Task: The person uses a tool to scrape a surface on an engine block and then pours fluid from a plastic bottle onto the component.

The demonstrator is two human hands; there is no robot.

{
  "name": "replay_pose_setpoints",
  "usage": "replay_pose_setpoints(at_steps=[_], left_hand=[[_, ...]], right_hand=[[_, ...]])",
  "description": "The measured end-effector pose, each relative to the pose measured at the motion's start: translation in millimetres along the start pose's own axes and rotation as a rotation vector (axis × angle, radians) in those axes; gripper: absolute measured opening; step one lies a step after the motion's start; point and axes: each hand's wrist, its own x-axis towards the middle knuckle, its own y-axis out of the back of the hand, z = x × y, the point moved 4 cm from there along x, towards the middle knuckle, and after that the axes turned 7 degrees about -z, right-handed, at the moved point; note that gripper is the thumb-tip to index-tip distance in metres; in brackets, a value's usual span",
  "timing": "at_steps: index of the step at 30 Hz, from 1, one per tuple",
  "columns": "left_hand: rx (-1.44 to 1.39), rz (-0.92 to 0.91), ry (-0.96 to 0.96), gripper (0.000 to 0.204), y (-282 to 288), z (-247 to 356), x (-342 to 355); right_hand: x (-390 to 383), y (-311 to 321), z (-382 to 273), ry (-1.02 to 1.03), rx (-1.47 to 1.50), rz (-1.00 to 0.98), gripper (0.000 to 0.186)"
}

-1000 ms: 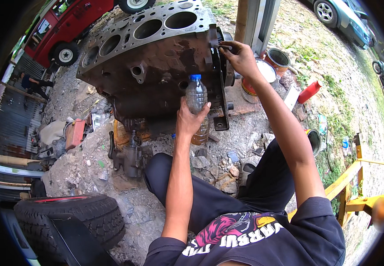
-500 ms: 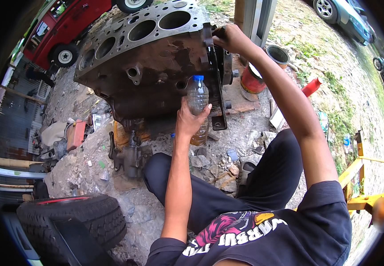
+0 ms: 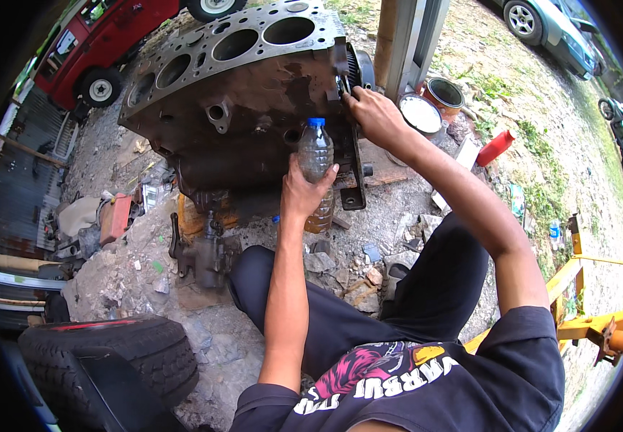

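A large brown engine block (image 3: 254, 119) stands in front of me, its pale top face pierced by several round cylinder bores. My left hand (image 3: 305, 193) is wrapped round a clear plastic bottle (image 3: 316, 155) with a blue cap. Brown liquid shows in the bottle's lower part; it is upright beside the block's near side. At the block's right end, my right hand (image 3: 377, 119) reaches in with its fingers bent together against the edge. Whatever those fingertips hold, if anything, is too hidden to name. A dark metal bracket (image 3: 354, 196) hangs below that end.
Right of the block stand a metal post (image 3: 421, 50), a white-topped can (image 3: 420, 114), an open tin (image 3: 444, 93) and a red bottle (image 3: 497, 147). A greasy metal part (image 3: 210, 255) and a tyre (image 3: 110, 360) lie left. Broken stones (image 3: 358, 288) cover ground between my legs.
My right hand has moved down along the block's right end, nearer to me. The left hand still grips the bottle in about the same place. The view has shifted slightly.
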Motion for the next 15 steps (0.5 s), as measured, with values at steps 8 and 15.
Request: replay_pose_setpoints(at_steps=[8, 15], left_hand=[[-0.026, -0.004, 0.044, 0.06, -7.8, 5.8, -0.5], [-0.068, 0.003, 0.026, 0.059, 4.5, 6.6, -3.0]], right_hand=[[14.2, -10.8, 18.1, -0.142, 0.124, 0.091, 0.02], [20.1, -13.4, 19.7, -0.158, -0.15, 0.05, 0.038]])
